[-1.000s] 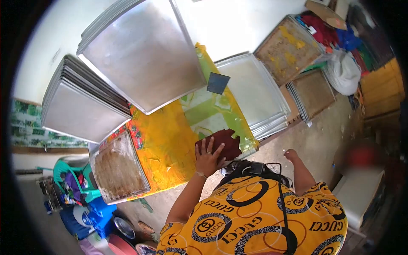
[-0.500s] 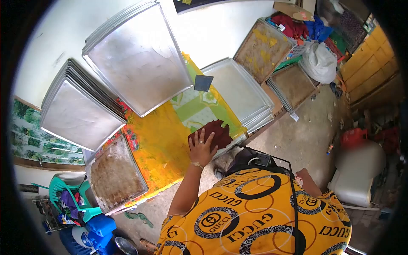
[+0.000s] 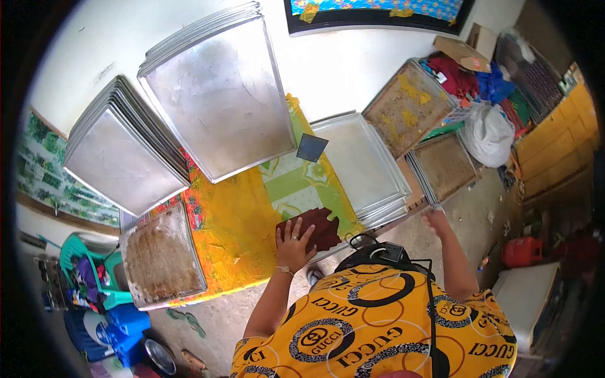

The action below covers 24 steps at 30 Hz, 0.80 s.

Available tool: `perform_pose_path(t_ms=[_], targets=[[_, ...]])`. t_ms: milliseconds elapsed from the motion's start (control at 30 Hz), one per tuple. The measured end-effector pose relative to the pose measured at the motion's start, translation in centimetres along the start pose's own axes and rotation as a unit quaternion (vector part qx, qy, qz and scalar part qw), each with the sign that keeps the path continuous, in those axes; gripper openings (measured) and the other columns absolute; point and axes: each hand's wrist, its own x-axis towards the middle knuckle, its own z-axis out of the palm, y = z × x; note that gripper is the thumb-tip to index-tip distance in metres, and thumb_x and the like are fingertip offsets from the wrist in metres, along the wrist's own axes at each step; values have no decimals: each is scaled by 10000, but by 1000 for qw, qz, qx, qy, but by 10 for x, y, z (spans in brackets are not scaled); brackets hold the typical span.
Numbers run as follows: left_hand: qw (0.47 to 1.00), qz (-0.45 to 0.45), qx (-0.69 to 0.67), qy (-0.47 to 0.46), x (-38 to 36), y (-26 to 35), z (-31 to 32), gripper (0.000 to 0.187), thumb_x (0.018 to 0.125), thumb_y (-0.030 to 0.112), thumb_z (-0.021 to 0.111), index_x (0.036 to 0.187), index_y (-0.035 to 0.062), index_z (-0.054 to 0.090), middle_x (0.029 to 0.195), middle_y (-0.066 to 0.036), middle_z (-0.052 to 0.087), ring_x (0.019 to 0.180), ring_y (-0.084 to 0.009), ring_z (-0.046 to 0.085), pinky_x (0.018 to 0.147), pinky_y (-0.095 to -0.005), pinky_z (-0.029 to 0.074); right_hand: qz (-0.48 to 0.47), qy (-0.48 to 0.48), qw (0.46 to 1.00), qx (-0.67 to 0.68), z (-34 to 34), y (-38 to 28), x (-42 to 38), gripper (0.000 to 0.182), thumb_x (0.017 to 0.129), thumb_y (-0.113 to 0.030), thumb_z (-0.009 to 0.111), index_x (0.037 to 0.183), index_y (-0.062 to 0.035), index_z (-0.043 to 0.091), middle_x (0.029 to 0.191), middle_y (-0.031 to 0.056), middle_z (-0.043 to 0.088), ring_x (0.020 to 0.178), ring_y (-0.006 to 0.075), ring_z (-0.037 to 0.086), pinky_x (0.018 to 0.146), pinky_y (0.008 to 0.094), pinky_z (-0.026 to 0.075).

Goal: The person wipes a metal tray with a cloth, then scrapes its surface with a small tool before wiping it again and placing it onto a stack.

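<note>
My left hand (image 3: 293, 244) lies with fingers spread on a dark red, ragged-edged sheet (image 3: 322, 228) near the table's front edge. A ring and a bracelet show on this hand and wrist. Beyond the sheet, a small dark square piece (image 3: 312, 147) sits at the corner of a large upright metal tray (image 3: 220, 101). My right hand (image 3: 433, 220) is out to the right over the floor, near the corner of a low stack of trays (image 3: 444, 165). Its fingers are small and blurred, and I cannot make out anything in them.
The table has a yellow and green cloth (image 3: 242, 220). More metal trays (image 3: 129, 151) lean at the left, with a brown-stained tray (image 3: 162, 255) before them. Flat trays (image 3: 362, 167) lie at the right. A white sack (image 3: 491, 135), a green chair (image 3: 104, 277) and a red container (image 3: 522, 251) stand around.
My right hand has come up and forward from beside my body. My left hand stays on the dark red sheet. The head view has shifted, showing more of the wall.
</note>
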Motion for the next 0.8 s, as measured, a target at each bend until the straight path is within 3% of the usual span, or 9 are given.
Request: perform_pose_path(t_ms=[33,67,200,233,367,467,600,700,800], targets=[[1000,-7,5,1,0,0,1,635,737,420,645,1329,297,451,1460,-90,321,1336,-355,275,1049,-627,164,-34,-56,994,90,7,-42,16,212,854,-277,592,904,-75,630,697,-7,598,525,78,499,432,254,370],[1000,-17,10,2,1,3,3,643,727,414,652,1327,297,452,1461,-83,322,1337,-354,276,1053,-630,153,-17,-144,982,121,14,-78,42,251,875,-304,574,975,-80,628,768,-5,624,605,79,538,507,252,418],[975,-216,12,-42,15,42,-6,701,668,324,711,1317,305,448,1480,-48,295,1371,-344,214,1048,-675,73,-53,-321,937,124,70,-213,96,296,886,-332,568,1036,-82,621,932,10,630,816,107,564,721,274,448],[958,-286,-3,-36,21,53,-1,731,645,285,718,1320,304,438,1488,-35,278,1389,-339,166,1040,-689,49,-71,-347,928,113,87,-237,109,312,881,-352,577,1038,-85,619,935,16,628,820,122,567,725,284,453],[915,-403,16,29,37,78,13,746,643,247,693,1332,290,411,1486,-32,275,1398,-341,133,1052,-675,56,-67,-410,903,111,160,-300,147,364,856,-402,612,1037,-85,614,910,28,625,797,142,566,694,304,456],[905,-424,30,17,39,77,18,747,654,259,673,1344,291,388,1495,-47,246,1398,-352,124,1063,-663,57,-28,-455,879,142,193,-325,150,356,861,-399,621,1044,-94,595,929,31,617,848,169,576,758,346,468],[873,-487,26,11,47,85,19,755,665,274,669,1356,294,366,1509,-42,205,1405,-339,102,1066,-662,56,-70,-483,851,192,212,-314,172,286,865,-305,627,1044,-90,571,994,59,600,916,202,579,783,372,474],[860,-508,33,10,49,87,23,769,666,282,675,1362,296,350,1514,-34,182,1407,-328,94,1063,-662,70,-39,-433,856,280,183,-286,189,271,875,-273,608,1069,-89,560,994,49,600,933,198,579,809,378,466],[857,-512,46,10,50,86,25,766,668,275,679,1360,300,352,1508,-35,189,1404,-328,104,1062,-662,80,57,-344,863,365,157,-224,227,217,887,-242,592,1046,-96,563,949,38,598,917,196,569,813,371,454]])
